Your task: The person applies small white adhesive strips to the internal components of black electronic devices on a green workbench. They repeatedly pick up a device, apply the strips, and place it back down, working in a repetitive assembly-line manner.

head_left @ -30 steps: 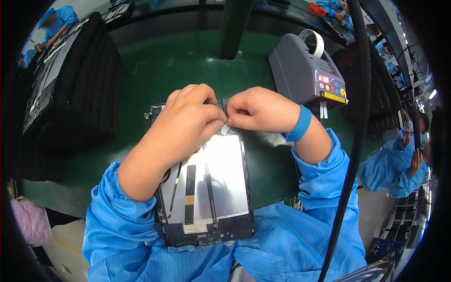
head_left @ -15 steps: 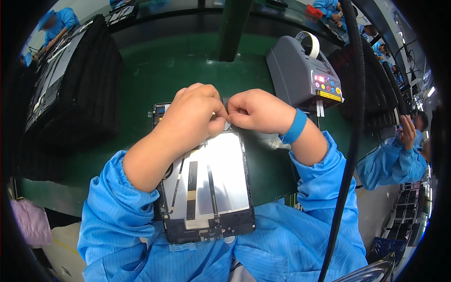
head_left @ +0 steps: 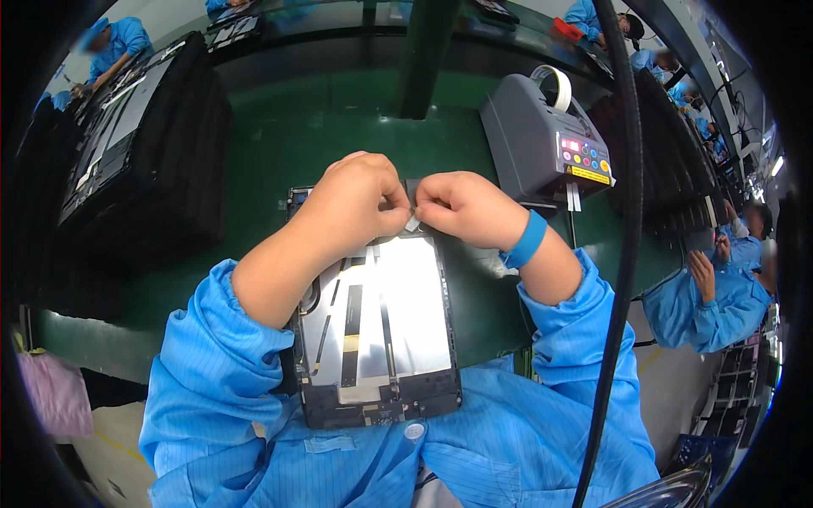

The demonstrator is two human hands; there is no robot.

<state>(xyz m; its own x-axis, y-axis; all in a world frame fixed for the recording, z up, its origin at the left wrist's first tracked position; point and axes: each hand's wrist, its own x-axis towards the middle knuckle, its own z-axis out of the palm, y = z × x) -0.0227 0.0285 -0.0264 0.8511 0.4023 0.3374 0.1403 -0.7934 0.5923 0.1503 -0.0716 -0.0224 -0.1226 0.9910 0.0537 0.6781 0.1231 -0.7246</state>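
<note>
An opened tablet [head_left: 406, 313], with a silver inside, dark ribbon cables and a black frame, lies in front of me at the bench's near edge. Over its far end, my left hand [head_left: 360, 201] is closed in a pinch. Close beside it my right hand [head_left: 464, 208], with a blue band on the wrist, is pinched too. A small whitish strip [head_left: 413, 224] shows between the fingertips of both hands, just above the tablet's far edge. My hands cover much of that far end, so exact finger contact is partly hidden.
A grey tape dispenser [head_left: 542, 140] with a white roll stands at the right on the green bench [head_left: 296, 118]. Tall stacks of black trays [head_left: 178, 152] rise at the left, others at the right. A black cable [head_left: 622, 254] hangs across the right side. Co-workers in blue sit around.
Both hands stay pinched at the far end of the tablet, and the whitish strip between them shows a little more. The view has shifted slightly. A co-worker's hands at the right have moved.
</note>
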